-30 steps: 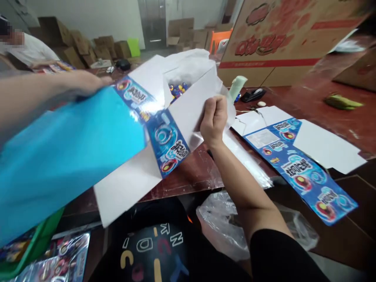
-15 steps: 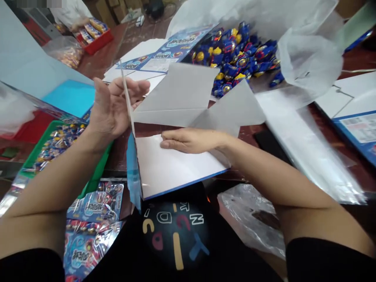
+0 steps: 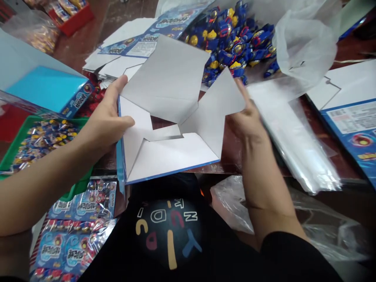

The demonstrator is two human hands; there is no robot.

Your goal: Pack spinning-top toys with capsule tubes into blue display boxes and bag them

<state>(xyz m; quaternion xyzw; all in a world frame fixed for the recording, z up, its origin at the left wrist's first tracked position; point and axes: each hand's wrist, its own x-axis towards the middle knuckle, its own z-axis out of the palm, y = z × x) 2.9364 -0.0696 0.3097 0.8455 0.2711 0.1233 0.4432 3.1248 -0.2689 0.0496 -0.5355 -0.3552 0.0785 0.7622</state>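
Note:
A cardboard box (image 3: 173,156), white inside and blue-edged outside, stands half folded in front of me with its flaps raised and a gap in its bottom. My left hand (image 3: 113,111) grips the box's left wall, thumb on the inner face and fingers behind it. On the other side, my right hand (image 3: 245,113) holds the right wall from outside; part of its fingers is hidden behind the cardboard. The broad rear flap (image 3: 170,74) leans back, away from me.
Blue and yellow toys (image 3: 235,43) are heaped behind the box. Clear plastic bags (image 3: 296,137) and flat printed cardboard (image 3: 352,105) lie right. Left are a green basket (image 3: 10,156) of small toys, a blue-lined box (image 3: 44,90) and packaged toys (image 3: 73,235). Flat cardboard sheets (image 3: 126,35) are stacked behind.
My right hand has moved from the box's inside to the outside of its right wall, which now stands raised. My left hand has closed on the left wall. The view has shifted slightly.

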